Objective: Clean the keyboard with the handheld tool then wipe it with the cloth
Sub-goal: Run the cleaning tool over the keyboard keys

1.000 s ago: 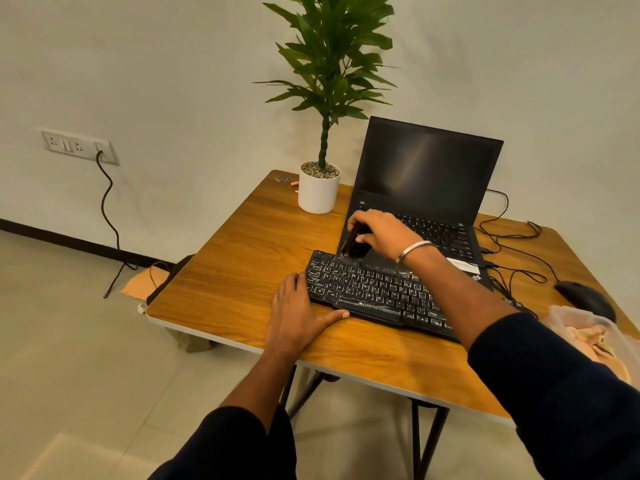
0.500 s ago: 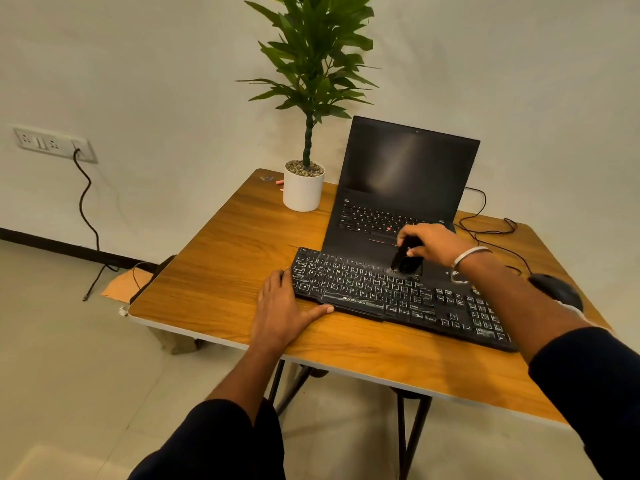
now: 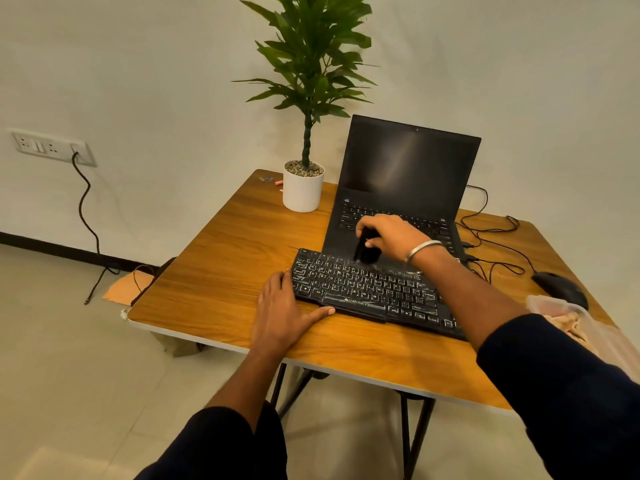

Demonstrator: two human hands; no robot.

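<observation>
Two bare forearms reach forward from dark sleeves pushed up above the wrists. The left hand (image 3: 282, 315) lies flat, palm down, fingers straight and together pointing away, thumb spread out to the right. The right arm crosses from the near right toward the far middle, with a silver bangle on its wrist. The right hand (image 3: 389, 237) is raised, knuckles up, fingers and thumb curled round a small dark handheld tool (image 3: 365, 249) that points downward.

Bare surface (image 3: 221, 271) is left open to the left of the keyboard (image 3: 367, 292). Behind it, passage is blocked by the open laptop (image 3: 405, 174) and potted plant (image 3: 303, 188); rightward, by cables (image 3: 495, 237) and a mouse (image 3: 561, 289).
</observation>
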